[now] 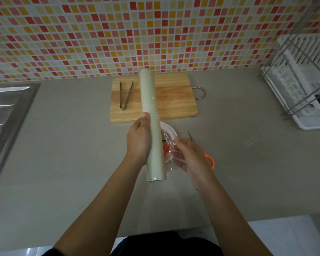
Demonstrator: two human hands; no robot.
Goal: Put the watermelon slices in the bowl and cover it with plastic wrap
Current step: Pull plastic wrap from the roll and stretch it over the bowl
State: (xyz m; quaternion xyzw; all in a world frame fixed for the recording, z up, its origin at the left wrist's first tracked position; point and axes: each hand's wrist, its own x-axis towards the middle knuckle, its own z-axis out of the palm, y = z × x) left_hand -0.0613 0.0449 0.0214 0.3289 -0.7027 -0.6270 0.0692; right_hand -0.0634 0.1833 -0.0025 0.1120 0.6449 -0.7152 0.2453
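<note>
My left hand point(138, 140) grips a long roll of plastic wrap point(151, 122), held lengthwise above the counter. A loose sheet of clear film point(171, 151) trails from the roll's right side. My right hand point(189, 157) pinches that film with fingers curled. Beneath the film sits a white bowl point(169, 130), mostly hidden by the roll and my right hand. Red watermelon flesh with a green rind point(165, 146) shows inside it.
A wooden cutting board point(172, 97) with metal tongs point(125, 96) lies behind the bowl. Scissors with an orange handle point(210, 159) lie right of my right hand. A sink point(4, 111) is at left, a dish rack point(303, 85) at right.
</note>
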